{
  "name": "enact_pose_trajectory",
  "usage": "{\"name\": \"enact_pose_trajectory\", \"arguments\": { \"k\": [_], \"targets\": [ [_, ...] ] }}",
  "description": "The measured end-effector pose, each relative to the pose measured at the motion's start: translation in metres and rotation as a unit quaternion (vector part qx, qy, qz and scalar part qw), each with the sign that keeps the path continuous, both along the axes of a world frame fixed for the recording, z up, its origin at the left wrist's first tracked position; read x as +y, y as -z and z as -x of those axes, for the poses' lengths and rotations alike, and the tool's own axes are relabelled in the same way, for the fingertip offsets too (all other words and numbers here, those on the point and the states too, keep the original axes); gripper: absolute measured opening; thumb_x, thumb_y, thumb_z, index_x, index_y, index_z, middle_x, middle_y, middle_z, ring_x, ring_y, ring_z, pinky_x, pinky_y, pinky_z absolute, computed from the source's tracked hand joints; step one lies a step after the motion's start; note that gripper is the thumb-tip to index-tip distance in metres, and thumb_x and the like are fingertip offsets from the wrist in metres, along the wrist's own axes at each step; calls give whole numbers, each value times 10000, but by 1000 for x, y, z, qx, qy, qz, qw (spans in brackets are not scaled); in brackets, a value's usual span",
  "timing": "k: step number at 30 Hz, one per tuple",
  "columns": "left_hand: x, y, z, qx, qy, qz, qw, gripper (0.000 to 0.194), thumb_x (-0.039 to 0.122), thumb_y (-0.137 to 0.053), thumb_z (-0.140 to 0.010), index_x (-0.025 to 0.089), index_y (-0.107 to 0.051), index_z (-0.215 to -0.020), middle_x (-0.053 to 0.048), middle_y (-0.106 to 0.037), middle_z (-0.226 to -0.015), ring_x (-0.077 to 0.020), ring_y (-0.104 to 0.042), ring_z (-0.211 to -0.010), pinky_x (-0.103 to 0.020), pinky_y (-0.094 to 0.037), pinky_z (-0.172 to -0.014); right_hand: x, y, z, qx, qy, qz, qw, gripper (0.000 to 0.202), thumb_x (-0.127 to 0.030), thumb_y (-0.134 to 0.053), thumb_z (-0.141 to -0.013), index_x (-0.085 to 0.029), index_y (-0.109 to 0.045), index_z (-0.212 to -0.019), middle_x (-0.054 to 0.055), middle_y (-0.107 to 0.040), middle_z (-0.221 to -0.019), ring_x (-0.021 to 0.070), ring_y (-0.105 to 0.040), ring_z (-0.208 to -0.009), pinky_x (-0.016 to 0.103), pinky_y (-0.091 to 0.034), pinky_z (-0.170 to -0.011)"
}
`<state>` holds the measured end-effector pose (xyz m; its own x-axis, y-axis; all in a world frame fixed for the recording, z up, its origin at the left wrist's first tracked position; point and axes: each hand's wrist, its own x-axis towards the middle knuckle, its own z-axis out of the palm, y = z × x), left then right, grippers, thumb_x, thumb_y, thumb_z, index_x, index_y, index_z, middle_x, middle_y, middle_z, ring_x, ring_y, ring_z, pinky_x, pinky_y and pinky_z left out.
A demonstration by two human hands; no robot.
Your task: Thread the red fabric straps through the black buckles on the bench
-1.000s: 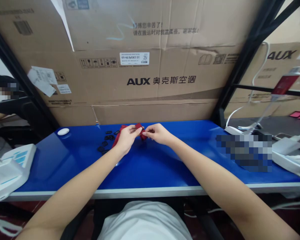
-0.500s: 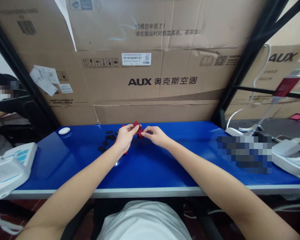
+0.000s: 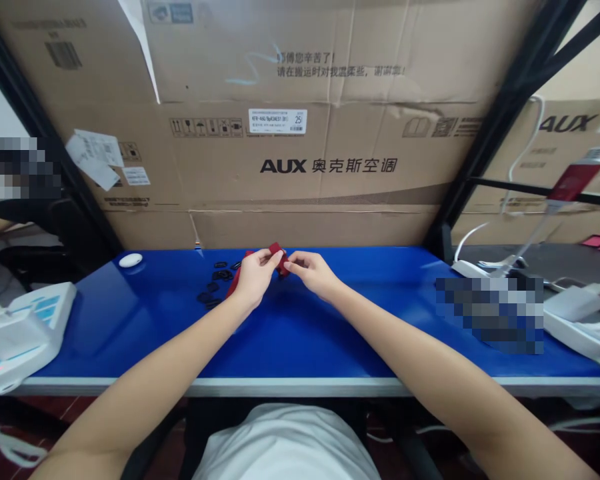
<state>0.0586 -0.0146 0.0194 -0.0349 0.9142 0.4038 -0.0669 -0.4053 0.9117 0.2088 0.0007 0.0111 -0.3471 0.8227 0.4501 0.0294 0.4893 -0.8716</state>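
Observation:
Near the back of the blue table (image 3: 300, 340), my left hand (image 3: 255, 275) is closed on a red strap-like piece (image 3: 275, 249), pinched between thumb and fingers. My right hand (image 3: 310, 270) touches the same red piece from the right with thumb and fingertips pressed together. More red material (image 3: 234, 283) shows behind my left hand, partly hidden by it. Several small black buckle-like parts (image 3: 222, 275) lie on the table to the left of my left hand. Their exact kind is too small to make out.
A large cardboard sheet (image 3: 330, 193) stands behind the table. At the left are a white oval object (image 3: 131, 260) and a white-and-blue device with a plug (image 3: 55, 320). White power strips (image 3: 570, 330) with cables lie at the right. A person (image 3: 20, 173) sits at far left.
The view has shifted slightly. My hands stay close together on the red piece, with only a small shift of the left hand and fingers.

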Motion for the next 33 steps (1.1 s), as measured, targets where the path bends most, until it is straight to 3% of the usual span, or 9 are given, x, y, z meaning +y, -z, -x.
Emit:
{"name": "enact_pose_trajectory", "arguments": {
  "k": [9,18,24,28,33],
  "targets": [
    [2,0,2,16,20,20,999,267,365,-738,-714,133,-715,-844,-86,-728,-913,-224,-663,-901,-359,-480,-884,4,2,2,-26,74,5,997,246,-398,-606,-772,-155,-625,-744,44,-680,-742,155,-593,-685,282,-450,-689],
    [5,3,6,10,38,17,999,300,360,-745,-713,131,-717,-905,-120,-722,-1006,-257,-659,-993,-416,-465,-952,7,0,-6,-113,90,-65,987,197,-355,-615,-783,-170,-676,-756,52,-709,-815,191,-623,-797,323,-445,-801],
    [4,3,3,0,22,27,999,274,341,-729,-732,149,-667,-917,-108,-720,-960,-254,-675,-937,-420,-518,-849,4,-2,-3,-106,91,-44,989,195,-343,-605,-778,-160,-662,-744,51,-706,-790,180,-613,-755,310,-446,-763],
    [7,3,6,46,-9,-17,999,223,319,-735,-722,153,-660,-852,-95,-721,-916,-225,-676,-913,-379,-491,-888,0,-5,-3,-113,85,-31,989,164,-312,-590,-773,-164,-619,-710,34,-682,-744,170,-597,-727,299,-444,-733],
    [5,0,8,42,3,-13,999,338,258,-749,-685,166,-627,-987,-39,-695,-792,-183,-666,-740,-342,-520,-748,-2,-2,-6,-130,110,-89,981,116,-291,-603,-762,-180,-571,-768,24,-659,-782,173,-595,-767,308,-462,-747]
  ]
}}
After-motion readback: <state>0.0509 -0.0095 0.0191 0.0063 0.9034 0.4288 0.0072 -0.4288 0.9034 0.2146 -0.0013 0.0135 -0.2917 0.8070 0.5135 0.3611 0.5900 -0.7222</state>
